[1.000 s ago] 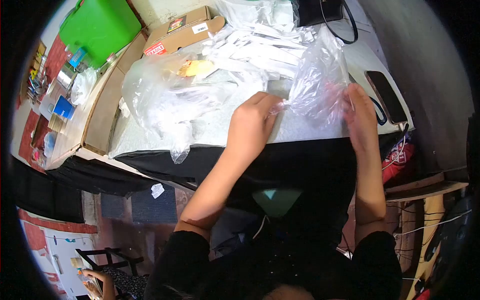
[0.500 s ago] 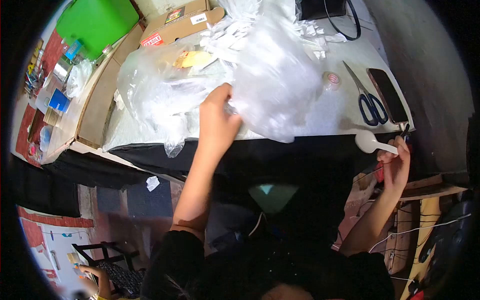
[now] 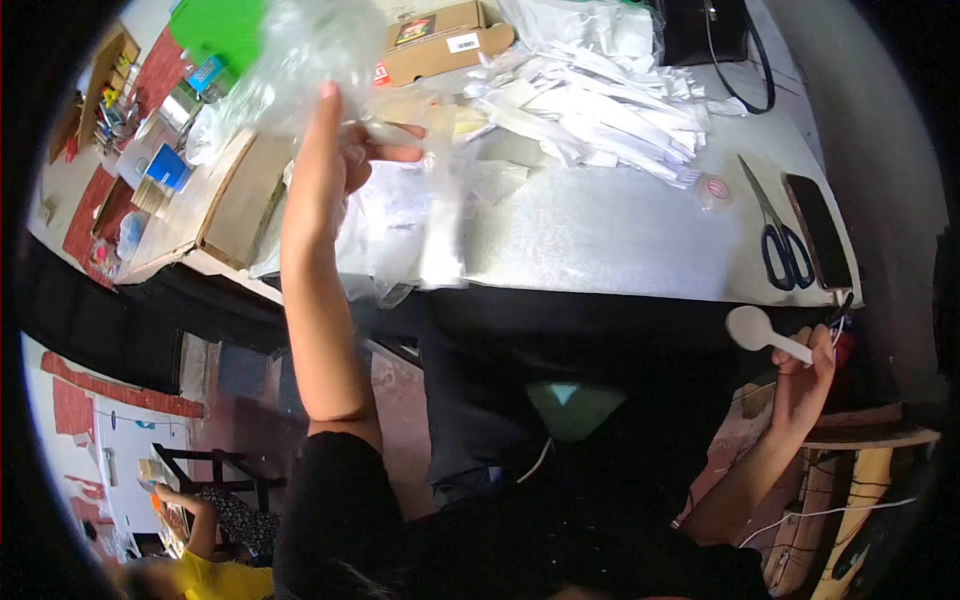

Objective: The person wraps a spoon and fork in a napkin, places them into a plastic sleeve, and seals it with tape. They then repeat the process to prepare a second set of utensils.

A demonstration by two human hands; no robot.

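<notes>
My left hand (image 3: pixel 345 150) is raised over the left side of the table, its fingers spread apart. A clear, crumpled plastic bag (image 3: pixel 315 60) is just beyond the fingers, blurred and partly behind them; contact is hard to make out. More clear plastic (image 3: pixel 440 220) lies or hangs just right of my wrist, over the table's front edge. Off the table's front right corner, my right hand (image 3: pixel 808 365) pinches the handle of a white plastic spoon (image 3: pixel 750 328), its round bowl pointing left.
A heap of white paper strips (image 3: pixel 600 110) lies at the back, near a cardboard box (image 3: pixel 430 45). A tape roll (image 3: pixel 713 192), scissors (image 3: pixel 785 245) and a phone (image 3: pixel 818 230) are on the right. A black bag (image 3: pixel 705 35) sits behind. Another person (image 3: pixel 220 540) is at lower left.
My left hand and the clear plastic bag have moved left and away from me, uncovering the paper strips. My left fingers have spread. My right hand still holds the spoon.
</notes>
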